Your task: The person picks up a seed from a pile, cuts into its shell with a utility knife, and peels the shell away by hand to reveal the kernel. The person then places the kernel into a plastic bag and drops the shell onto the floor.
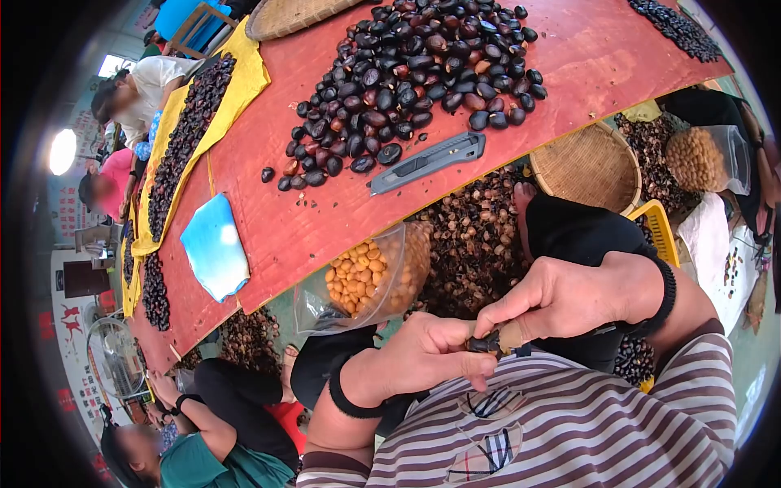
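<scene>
My left hand (pixel 427 355) pinches a small dark nut (pixel 485 345) in front of my striped shirt. From the other side my right hand (pixel 565 297) closes on the same nut, with a tan covering (pixel 511 335) at a fingertip. The fingers hide most of the nut. Beyond my hands, a clear plastic bag (pixel 389 285) holds orange-yellow kernels. A grey utility knife (pixel 429 165) lies on the red table (pixel 297 236), beside a big heap of glossy dark nuts (pixel 407 81).
Brown shells (pixel 472 244) cover the floor under the table edge. A woven basket (pixel 587 169) and a yellow crate (pixel 657 232) stand to the right. A blue-and-white cloth (pixel 215 248) lies on the table, near nuts on yellow sheets (pixel 244 65). Several people sit around.
</scene>
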Demonstrator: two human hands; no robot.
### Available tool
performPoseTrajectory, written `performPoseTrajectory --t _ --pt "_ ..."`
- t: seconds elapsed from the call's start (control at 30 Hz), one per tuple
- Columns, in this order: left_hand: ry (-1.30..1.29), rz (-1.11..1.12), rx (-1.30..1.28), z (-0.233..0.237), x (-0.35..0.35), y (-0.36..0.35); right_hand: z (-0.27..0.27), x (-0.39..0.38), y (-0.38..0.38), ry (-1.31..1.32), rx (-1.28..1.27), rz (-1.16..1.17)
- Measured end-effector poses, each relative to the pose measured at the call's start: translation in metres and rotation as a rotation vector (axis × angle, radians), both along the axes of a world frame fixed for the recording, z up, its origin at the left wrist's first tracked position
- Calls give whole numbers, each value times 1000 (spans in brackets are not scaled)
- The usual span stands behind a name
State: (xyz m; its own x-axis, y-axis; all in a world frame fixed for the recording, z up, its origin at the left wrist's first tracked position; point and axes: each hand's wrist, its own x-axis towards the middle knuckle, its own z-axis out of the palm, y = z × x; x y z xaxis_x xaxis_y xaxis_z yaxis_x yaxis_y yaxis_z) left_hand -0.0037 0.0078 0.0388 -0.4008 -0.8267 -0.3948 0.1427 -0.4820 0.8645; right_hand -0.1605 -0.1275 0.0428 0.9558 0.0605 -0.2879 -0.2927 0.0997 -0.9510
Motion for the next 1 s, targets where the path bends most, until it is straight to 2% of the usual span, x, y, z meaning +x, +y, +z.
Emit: performPoseTrajectory --t 0.1,0.2,0.23,0.27,0.33,0.37,0.4,0.47,0.57,0.67,0.73,0.8,0.93,1.0 --pt "91 -1 112 0 -2 -2 4 5 -4 50 -28 101" --pt "-141 -219 139 -5 -8 -6 -1 14 -6 -57 -77 120" --pt "-18 -321 221 -6 -22 -10 10 20 -9 49 -135 45" --pt "-62 -437 147 -4 -24 -20 10 22 -12 -3 -203 -47" --pt "53 46 79 -26 -22 -14 -1 16 -19 87 -265 -247" --pt "-26 242 40 -29 -17 -13 -21 9 -23 -43 -482 -315" --pt "50 402 101 -35 -10 -11 -27 6 -25 47 -622 -309" --pt "163 568 119 -37 0 -11 -50 3 -18 -142 -582 -478" --pt "279 654 149 -39 7 -10 -43 7 -12 31 -465 -598" --pt "316 686 121 -41 6 -11 -46 11 5 -243 -370 -631" --pt "363 716 93 -42 2 -12 -48 18 17 -261 -253 -663" --pt "389 691 68 -47 2 -12 -40 21 19 -214 -284 -629" --pt "472 698 44 -46 -2 -13 -51 24 23 -282 -312 -649" --pt "397 713 42 -46 -4 -12 -52 24 25 -305 -309 -662"
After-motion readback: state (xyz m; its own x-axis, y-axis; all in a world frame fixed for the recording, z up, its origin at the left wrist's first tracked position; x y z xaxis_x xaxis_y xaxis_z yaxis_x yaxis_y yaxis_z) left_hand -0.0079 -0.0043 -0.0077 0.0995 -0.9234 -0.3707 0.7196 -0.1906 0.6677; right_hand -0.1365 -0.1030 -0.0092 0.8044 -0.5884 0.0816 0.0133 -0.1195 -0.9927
